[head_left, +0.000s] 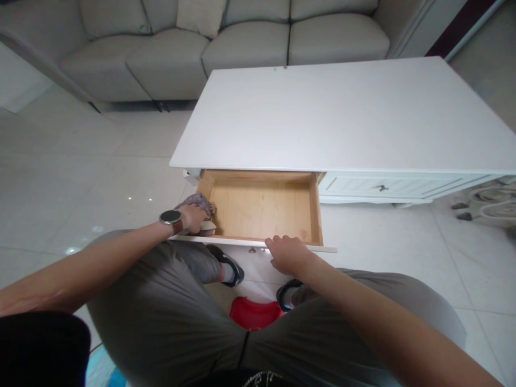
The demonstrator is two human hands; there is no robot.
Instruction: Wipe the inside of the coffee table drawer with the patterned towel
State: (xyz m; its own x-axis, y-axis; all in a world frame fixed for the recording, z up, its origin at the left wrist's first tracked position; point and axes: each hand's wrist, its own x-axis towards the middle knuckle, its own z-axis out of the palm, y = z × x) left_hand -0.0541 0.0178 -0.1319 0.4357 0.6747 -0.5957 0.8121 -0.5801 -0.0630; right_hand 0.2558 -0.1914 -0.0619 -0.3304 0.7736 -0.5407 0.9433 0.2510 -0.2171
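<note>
A wooden drawer (258, 209) is pulled out of the white coffee table (334, 115). At its left side, my left hand (193, 217) presses on a bunched purple-grey cloth (197, 200), with its fingers closed on it. The cloth lies over the drawer's left wall, and part of it shows below the hand near the front corner. My right hand (288, 252) has its fingers hooked over the top of the drawer's white front panel (226, 241), right of the small metal knob (252, 250). The drawer's bare wooden bottom shows between the two hands.
A second drawer (374, 185), closed, is at the right of the table front. Behind stands a grey sofa (250, 51). A red plastic object (255, 313) is on the floor between my feet. Rolled beige fabric (494, 201) lies at the far right.
</note>
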